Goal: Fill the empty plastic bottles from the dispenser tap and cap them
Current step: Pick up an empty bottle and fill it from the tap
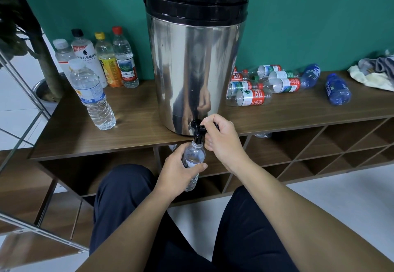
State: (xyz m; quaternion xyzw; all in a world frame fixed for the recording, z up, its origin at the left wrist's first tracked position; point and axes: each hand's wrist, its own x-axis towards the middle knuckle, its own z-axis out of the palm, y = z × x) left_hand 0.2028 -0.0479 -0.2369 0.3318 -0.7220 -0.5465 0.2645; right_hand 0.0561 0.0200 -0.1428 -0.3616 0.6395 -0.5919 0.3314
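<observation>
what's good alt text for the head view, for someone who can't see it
A person's left hand holds a clear bottle under the tap of a steel dispenser while the right hand grips the tap lever. Capped bottles stand left of it on the wooden shelf; empty bottles lie right.
</observation>
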